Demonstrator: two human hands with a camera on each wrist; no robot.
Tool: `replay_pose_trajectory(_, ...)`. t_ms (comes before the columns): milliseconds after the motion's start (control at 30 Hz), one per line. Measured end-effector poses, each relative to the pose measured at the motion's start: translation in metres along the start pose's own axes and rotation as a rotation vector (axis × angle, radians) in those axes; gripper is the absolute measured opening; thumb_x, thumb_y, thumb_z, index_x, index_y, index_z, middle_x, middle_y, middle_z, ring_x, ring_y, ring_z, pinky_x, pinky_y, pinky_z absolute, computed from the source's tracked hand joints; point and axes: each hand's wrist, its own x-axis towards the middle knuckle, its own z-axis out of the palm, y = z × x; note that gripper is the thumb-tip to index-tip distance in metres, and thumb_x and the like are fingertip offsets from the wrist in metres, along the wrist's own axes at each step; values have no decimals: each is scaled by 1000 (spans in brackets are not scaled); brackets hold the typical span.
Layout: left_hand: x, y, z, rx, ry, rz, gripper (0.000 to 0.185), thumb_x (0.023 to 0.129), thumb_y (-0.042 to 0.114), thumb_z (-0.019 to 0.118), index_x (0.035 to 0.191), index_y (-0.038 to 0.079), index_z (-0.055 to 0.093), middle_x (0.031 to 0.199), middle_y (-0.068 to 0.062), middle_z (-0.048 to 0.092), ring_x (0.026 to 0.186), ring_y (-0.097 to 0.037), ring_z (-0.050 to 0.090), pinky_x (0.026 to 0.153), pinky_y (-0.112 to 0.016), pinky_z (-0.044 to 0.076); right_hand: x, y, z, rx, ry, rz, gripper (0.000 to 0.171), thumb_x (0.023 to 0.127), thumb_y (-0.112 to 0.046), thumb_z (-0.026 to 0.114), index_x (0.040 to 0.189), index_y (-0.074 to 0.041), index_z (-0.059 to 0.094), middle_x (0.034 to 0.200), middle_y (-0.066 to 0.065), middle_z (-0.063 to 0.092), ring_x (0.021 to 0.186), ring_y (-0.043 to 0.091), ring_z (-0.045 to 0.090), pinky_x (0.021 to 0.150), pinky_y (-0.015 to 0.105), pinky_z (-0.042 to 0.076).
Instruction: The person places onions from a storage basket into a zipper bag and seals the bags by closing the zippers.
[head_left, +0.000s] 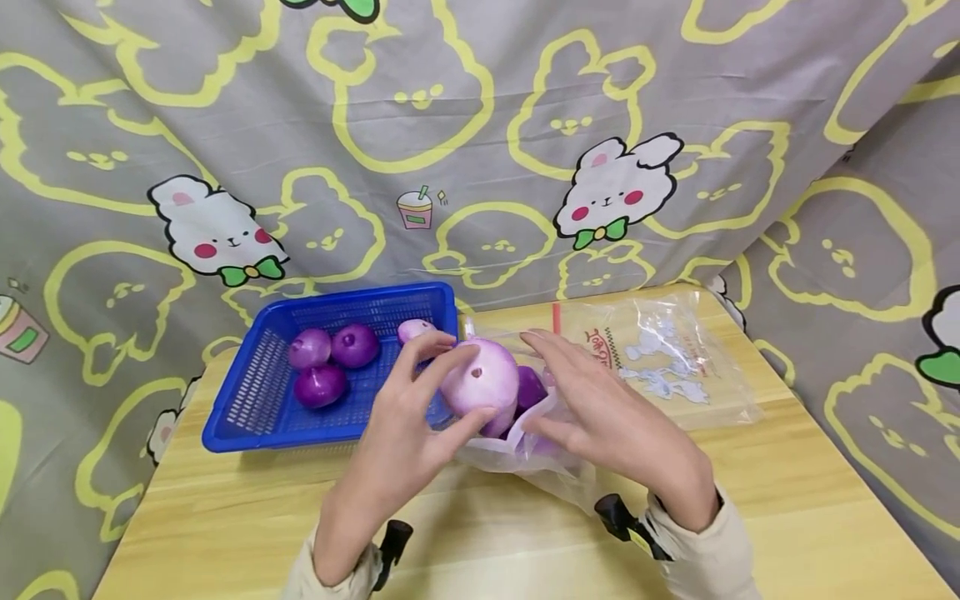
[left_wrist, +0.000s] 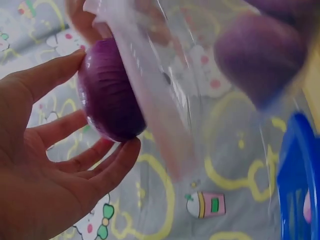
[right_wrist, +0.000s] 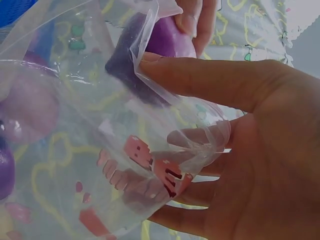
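Visibly, the left hand (head_left: 401, 421) had its grip on a round purple-and-white onion (head_left: 483, 387) at the mouth of a clear plastic bag (head_left: 551, 477), whose edge the right hand (head_left: 611, 408) gripped.

Readable txt: none for certain.
Flat bag (head_left: 656, 354): red lettering (head_left: 598, 348) on L part, sideways, stylised, can't make out word; tiny reddish print twd R, illeg.
R wrist mount (head_left: 618, 518): yellow tag (head_left: 640, 542), any txt too sm. to read.
Held bag (right_wrist: 65, 170): red print (right_wrist: 167, 172), creased; can't tell if ltrs.
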Motion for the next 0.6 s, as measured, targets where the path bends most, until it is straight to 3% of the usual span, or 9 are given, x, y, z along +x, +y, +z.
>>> replay_pose_trajectory(167, -1, 8, 14, 38, -35, -53, 54, 78, 29, 86, 125, 9, 67, 125, -11, 54, 112, -22, 57, 90, -39, 53, 2, -3, 4, -15, 1, -70, 82, 90, -31, 75, 154, -6, 30, 156, 7, 36, 141, 25, 36, 113, 49, 36)
replay_pose_trajectory(367, -3, 14, 25, 125, -68, -105, 49, 82, 28, 83, 124, 9, 67, 125, -11, 59, 116, -26, 57, 95, -44, 51, 1, -4, 5, -10, -12, -56, 86, 89, -31, 76, 156, -7, 27, 159, 7, 32, 143, 25, 34, 113, 48, 36)
replay_pose_trajectory(600, -6, 19, 28, 31, -123, -47, 44, 97, 30, 66, 134, 8, 59, 136, -10, 56, 126, -22, 54, 104, -39, 47, 1, -3, 3, 5, -6, -41, 90, 88, -28, 78, 156, -6, 25, 161, 8, 29, 146, 26, 31, 116, 47, 32)
